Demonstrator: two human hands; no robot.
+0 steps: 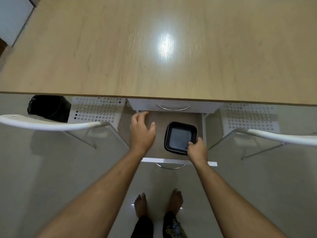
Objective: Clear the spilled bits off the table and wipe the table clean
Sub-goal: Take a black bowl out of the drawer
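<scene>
Right hand (197,148) pinches near corner of black square plastic tray (180,137) in open white drawer (178,161); one-corner grip risks tilting, slipping. Left hand (141,133) fingers apart, empty. Pale wood-grain table (120,48) shows no bits.

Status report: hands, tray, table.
Right hand grips black tray in open drawer. Left hand open, over drawer. Table shows no bits.

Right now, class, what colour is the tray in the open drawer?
Black, seen in the head view: the tray.
</scene>
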